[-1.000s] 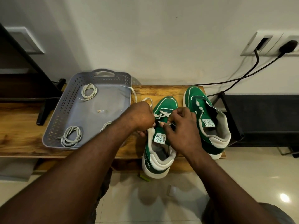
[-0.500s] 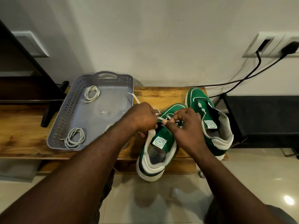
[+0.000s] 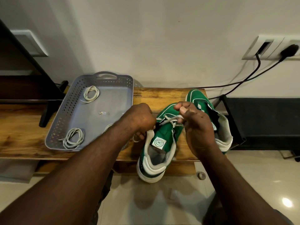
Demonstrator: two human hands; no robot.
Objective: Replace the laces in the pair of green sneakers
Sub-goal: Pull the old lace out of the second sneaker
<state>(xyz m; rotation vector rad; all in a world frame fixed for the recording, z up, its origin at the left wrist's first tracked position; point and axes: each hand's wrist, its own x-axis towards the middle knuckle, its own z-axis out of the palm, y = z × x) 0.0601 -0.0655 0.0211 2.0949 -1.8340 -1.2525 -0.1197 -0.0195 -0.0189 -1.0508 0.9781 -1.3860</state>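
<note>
While left hand and right hand grip lace (white), sneaker overhangs bench.

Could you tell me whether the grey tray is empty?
Not empty: the grey tray holds a far coiled lace and a near coiled lace.

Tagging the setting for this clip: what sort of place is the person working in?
Probably a room in a home, perhaps an entryway: a low wooden bench against a plain wall, wall sockets with cables plugged in, and a shiny tiled floor.
</note>
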